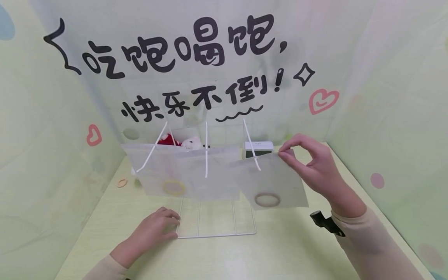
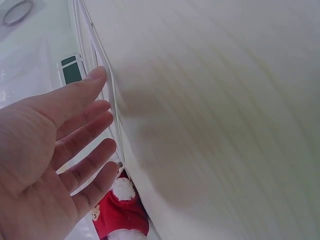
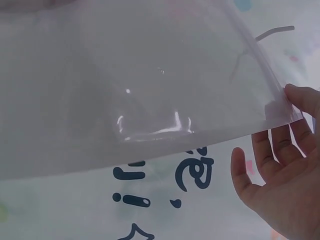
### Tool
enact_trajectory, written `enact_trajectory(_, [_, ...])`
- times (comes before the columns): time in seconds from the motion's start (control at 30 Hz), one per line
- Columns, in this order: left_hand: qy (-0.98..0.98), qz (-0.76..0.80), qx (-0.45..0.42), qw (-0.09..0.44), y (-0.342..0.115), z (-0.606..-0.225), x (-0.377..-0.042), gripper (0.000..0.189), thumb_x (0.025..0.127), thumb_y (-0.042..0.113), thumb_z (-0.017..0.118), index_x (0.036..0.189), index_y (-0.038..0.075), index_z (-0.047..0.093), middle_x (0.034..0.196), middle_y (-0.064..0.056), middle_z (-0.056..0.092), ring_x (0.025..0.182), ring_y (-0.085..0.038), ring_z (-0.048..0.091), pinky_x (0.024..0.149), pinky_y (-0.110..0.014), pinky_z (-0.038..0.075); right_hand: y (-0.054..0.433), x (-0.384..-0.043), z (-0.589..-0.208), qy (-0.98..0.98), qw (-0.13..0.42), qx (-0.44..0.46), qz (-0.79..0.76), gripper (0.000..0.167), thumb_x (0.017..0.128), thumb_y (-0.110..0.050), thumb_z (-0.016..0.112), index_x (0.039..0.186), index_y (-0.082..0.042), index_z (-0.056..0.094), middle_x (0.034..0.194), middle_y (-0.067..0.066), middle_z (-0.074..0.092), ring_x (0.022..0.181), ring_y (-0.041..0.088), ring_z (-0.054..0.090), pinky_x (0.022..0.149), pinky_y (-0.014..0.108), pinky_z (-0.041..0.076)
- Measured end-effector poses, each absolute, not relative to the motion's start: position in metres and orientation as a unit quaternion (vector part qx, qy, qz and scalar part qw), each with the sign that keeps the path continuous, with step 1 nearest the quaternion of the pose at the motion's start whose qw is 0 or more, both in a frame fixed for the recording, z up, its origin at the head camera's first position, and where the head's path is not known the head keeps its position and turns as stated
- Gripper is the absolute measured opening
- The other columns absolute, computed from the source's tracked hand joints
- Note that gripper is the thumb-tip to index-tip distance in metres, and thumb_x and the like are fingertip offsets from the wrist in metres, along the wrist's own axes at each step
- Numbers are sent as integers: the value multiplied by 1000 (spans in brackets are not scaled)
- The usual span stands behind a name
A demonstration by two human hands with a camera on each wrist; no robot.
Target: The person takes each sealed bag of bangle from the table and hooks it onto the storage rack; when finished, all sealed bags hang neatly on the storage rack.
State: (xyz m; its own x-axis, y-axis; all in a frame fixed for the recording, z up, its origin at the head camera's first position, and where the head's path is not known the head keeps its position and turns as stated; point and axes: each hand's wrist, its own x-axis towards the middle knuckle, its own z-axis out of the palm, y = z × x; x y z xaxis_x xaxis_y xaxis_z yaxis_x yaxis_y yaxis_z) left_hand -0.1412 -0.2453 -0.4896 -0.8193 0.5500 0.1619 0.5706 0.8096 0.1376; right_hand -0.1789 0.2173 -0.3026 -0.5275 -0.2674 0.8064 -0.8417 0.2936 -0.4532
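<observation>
A white wire rack stands on the table, with several prongs sticking out toward me. My right hand pinches the top right corner of a translucent plastic bag between thumb and index finger. Low in this bag sits a brownish ring. The bag's top edge lies at the right prong; whether it hangs on it I cannot tell. Two more translucent bags hang at the left and middle prongs, the left bag showing a yellow ring. My left hand touches the base's left front corner, fingers extended.
Behind the bags are a plush toy in red, a white plush and a white device with a dark screen. An orange ring lies on the table at left. Printed curtains enclose the table on three sides.
</observation>
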Motion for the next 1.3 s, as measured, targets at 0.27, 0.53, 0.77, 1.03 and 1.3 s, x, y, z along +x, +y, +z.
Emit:
enact_trajectory(0.27, [-949,-93,-294,60,-247,-488,-139,27,77,28,89,100,16,79,116,5,73,106,-17,64,87,-36,62,210,-195,-309,-747,312,350,472,25,81,16,76,95,-5,74,85,3,70,81,6,61,78,15,51])
enact_trajectory(0.53, [-949,-99,-294,58,-248,-491,-139,27,77,28,89,100,17,79,117,6,73,106,-16,63,87,-35,62,209,-204,-312,-749,305,337,482,17,85,12,75,95,-2,72,88,8,71,86,6,64,83,15,52])
enact_trajectory(0.77, [-949,-96,-293,60,-249,-492,-139,28,77,28,89,101,17,80,117,7,73,106,-16,63,87,-35,62,209,-207,-314,-759,292,320,487,16,87,10,74,95,-4,72,89,4,70,88,5,63,85,15,51])
enact_trajectory(1.03, [-949,-93,-293,70,-246,-492,-138,29,78,29,88,102,17,80,117,6,73,106,-17,63,89,-35,62,222,-204,-326,-793,277,276,466,24,88,6,75,110,-1,68,101,1,69,98,0,63,95,13,51])
enact_trajectory(1.3, [-948,-73,-297,85,-246,-486,-138,28,80,28,86,105,15,79,115,5,75,106,-18,65,89,-36,62,249,-189,-347,-791,290,269,466,33,87,12,72,117,1,66,111,1,68,112,3,61,104,15,47])
